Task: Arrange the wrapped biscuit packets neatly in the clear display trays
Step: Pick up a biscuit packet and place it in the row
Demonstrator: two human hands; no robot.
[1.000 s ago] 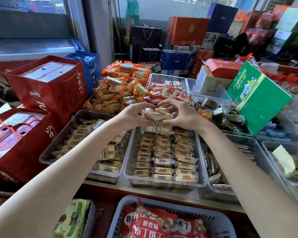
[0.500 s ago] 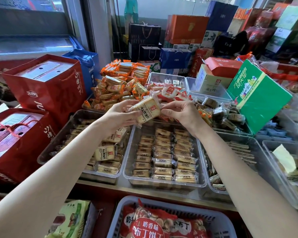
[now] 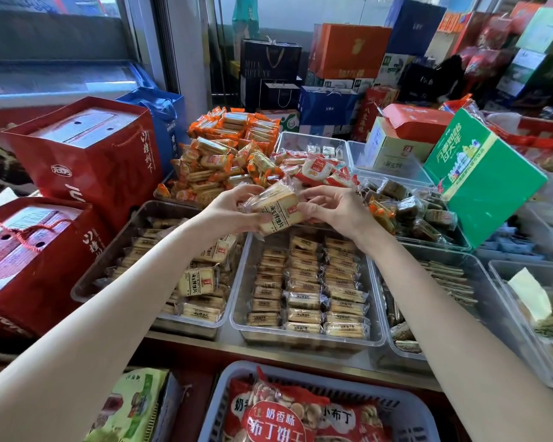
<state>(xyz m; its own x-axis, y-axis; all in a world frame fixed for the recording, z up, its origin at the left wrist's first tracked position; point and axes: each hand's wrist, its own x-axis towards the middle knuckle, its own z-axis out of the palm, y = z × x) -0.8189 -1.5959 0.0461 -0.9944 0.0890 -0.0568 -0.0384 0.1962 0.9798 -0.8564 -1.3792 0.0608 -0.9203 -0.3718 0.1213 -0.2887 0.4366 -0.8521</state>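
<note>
My left hand [image 3: 233, 208] grips a clear-wrapped biscuit packet [image 3: 276, 208] from the left, held tilted above the far edge of the middle clear tray [image 3: 304, 341]. My right hand [image 3: 336, 209] pinches the packet's right end. The middle tray holds rows of small wrapped biscuit packets [image 3: 310, 285] lying flat. To its left, a second clear tray [image 3: 189, 325] holds larger packets of the same kind, partly hidden by my left forearm.
Orange-wrapped packets [image 3: 224, 154] are piled behind the trays, with red-and-white packets [image 3: 320, 169] beside them. Red gift bags [image 3: 87, 154] stand left, a green box [image 3: 479, 177] right. More clear trays [image 3: 454, 301] lie right, a basket [image 3: 320, 406] of bagged biscuits in front.
Both hands lifted from the small stack over the middle tray. They now hold one larger packet, which has tilted and shifted slightly right in the last half second.
</note>
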